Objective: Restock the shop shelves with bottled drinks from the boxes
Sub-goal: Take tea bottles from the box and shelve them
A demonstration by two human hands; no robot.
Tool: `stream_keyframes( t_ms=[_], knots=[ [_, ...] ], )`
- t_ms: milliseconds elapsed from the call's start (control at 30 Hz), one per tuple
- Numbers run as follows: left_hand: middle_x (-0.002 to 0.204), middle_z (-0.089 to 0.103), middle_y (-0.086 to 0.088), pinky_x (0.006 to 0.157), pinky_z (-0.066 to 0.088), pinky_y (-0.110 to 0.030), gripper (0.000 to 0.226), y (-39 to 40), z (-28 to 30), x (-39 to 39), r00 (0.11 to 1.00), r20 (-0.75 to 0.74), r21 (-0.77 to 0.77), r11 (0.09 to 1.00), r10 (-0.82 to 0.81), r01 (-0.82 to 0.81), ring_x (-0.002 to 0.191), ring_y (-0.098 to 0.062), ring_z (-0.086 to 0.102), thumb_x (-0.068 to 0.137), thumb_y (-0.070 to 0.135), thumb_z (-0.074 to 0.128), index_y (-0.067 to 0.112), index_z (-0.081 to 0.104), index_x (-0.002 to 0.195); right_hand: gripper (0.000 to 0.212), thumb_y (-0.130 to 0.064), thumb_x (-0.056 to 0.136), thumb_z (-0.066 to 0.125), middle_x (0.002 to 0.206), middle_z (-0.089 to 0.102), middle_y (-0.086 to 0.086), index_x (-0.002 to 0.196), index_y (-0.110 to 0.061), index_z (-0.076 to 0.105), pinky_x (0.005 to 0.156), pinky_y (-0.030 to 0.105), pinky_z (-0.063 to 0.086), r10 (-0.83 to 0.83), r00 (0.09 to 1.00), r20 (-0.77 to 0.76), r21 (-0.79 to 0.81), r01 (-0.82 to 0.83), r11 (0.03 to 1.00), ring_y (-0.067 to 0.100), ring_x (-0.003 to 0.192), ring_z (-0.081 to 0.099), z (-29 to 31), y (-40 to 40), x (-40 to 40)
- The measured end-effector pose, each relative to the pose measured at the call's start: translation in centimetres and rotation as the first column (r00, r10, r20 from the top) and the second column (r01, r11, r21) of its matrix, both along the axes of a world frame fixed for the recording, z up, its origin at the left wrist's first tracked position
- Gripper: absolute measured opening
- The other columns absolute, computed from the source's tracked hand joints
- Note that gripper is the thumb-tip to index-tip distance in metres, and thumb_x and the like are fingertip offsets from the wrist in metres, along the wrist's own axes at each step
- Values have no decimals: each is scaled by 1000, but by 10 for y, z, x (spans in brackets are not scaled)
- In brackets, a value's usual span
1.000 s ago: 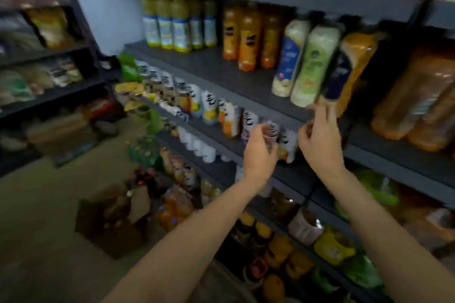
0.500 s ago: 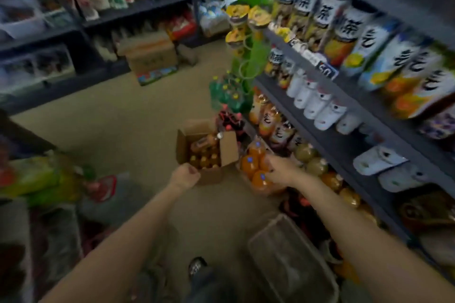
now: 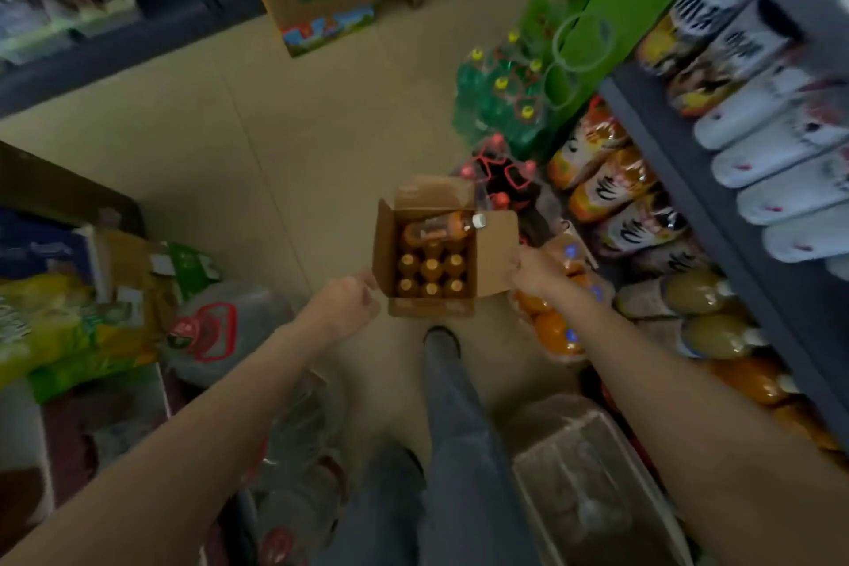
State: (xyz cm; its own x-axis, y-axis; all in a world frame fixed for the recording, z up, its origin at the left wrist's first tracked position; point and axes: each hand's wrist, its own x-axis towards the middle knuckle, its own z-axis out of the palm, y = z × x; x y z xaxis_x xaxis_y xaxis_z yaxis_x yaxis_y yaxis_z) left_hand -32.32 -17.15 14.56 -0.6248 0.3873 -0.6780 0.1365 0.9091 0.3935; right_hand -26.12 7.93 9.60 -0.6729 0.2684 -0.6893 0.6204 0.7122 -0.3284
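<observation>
1. Step in hand, as I judge it: fetching more stock. Both arms reach down toward the open box (image 3: 429,264) on the floor, at about 12 o'clock from the shoe (image 3: 442,338).
2. The box holds upright amber bottles (image 3: 431,276) in rows; one more bottle (image 3: 441,229) lies on its side across the top, white cap toward 3 o'clock.
3. The left hand (image 3: 342,301) sits at the box's 9 o'clock corner, grip loosely curled and holding nothing I can see; whether it touches the flap I cannot tell.
4. The right hand (image 3: 535,273) meets the 3 o'clock flap (image 3: 496,250), fingers curled narrow, no bottle in them; I cannot tell if it grasps the cardboard.
5. The shelves (image 3: 680,179) stand at 2 o'clock, crowded with drinks.
6. Next move likely calls for steadying the box, then taking the loose top bottle first, since it blocks the rows beneath.
</observation>
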Motion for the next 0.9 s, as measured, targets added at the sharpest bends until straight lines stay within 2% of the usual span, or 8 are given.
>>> stream_keyframes(
  t_ms=[100, 200, 300, 500, 600, 700, 767, 900],
  knots=[
    [105, 58, -7, 85, 43, -29, 30, 25, -42, -51, 999, 27, 16, 999, 36, -36, 102, -22, 56, 93, 13, 47, 7, 45, 123, 32, -13, 94, 48, 125, 54, 18, 123, -1, 53, 95, 36, 39, 24, 999, -21, 52, -23, 998, 35, 119, 48, -54, 14, -60],
    [99, 54, -2, 82, 45, -28, 30, 48, -88, -92, 993, 55, 25, 994, 105, -107, 95, -18, 55, 93, 13, 48, 9, 44, 122, 28, -14, 87, 54, 121, 56, 15, 114, -10, 60, 98, 42, 41, 168, 983, -81, 91, -160, 983, 35, 118, 49, -128, 26, -108],
    [89, 51, 4, 75, 46, -26, 26, 62, -129, -111, 986, 74, 36, 988, 147, -150, 88, -15, 54, 93, 12, 47, 10, 45, 119, 34, -11, 87, 55, 133, 47, 12, 121, -14, 54, 105, 43, 36, 241, 970, -45, 58, -238, 970, 31, 127, 41, -199, 35, -132],
    [81, 51, 7, 64, 39, -16, 27, 55, -199, -105, 969, 83, 4, 972, 233, -234, 77, -10, 52, 92, 10, 49, 9, 47, 119, 38, -3, 91, 45, 145, 30, 16, 128, -7, 42, 95, 44, 42, 301, 954, -5, 245, -290, 925, 34, 125, 40, -272, 39, -144],
    [86, 55, 5, 66, 38, -18, 28, 44, -213, -98, 954, 97, -12, 959, 283, -283, 77, -10, 53, 91, 9, 50, 10, 47, 119, 38, 0, 90, 44, 134, 42, 20, 128, -3, 40, 93, 41, 41, 377, 926, 1, 341, -354, 871, 35, 116, 47, -275, 36, -143],
    [90, 56, 3, 70, 41, -24, 28, 38, -208, -95, 940, 86, -3, 943, 331, -332, 81, -14, 57, 92, 9, 49, 10, 47, 120, 48, -10, 86, 58, 129, 46, 16, 129, -8, 37, 89, 39, 42, 395, 916, 69, 114, -401, 909, 33, 114, 50, -252, 18, -144],
    [91, 56, 3, 69, 42, -24, 30, 41, -197, -96, 934, 72, 14, 936, 349, -351, 81, -14, 56, 91, 8, 49, 9, 46, 121, 51, -24, 83, 64, 122, 52, 11, 125, -12, 39, 83, 38, 48, 435, 900, -36, 24, -434, 900, 32, 107, 55, -220, -5, -147],
    [109, 52, -2, 72, 47, -24, 45, 61, -156, -102, 932, 117, 102, 930, 342, -354, 88, -14, 53, 87, 6, 55, 12, 39, 129, 34, -34, 81, 60, 92, 59, 8, 108, -15, 50, 61, 31, 40, 522, 810, -267, 147, -501, 853, 32, 88, 61, -124, -31, -176]
  ],
)
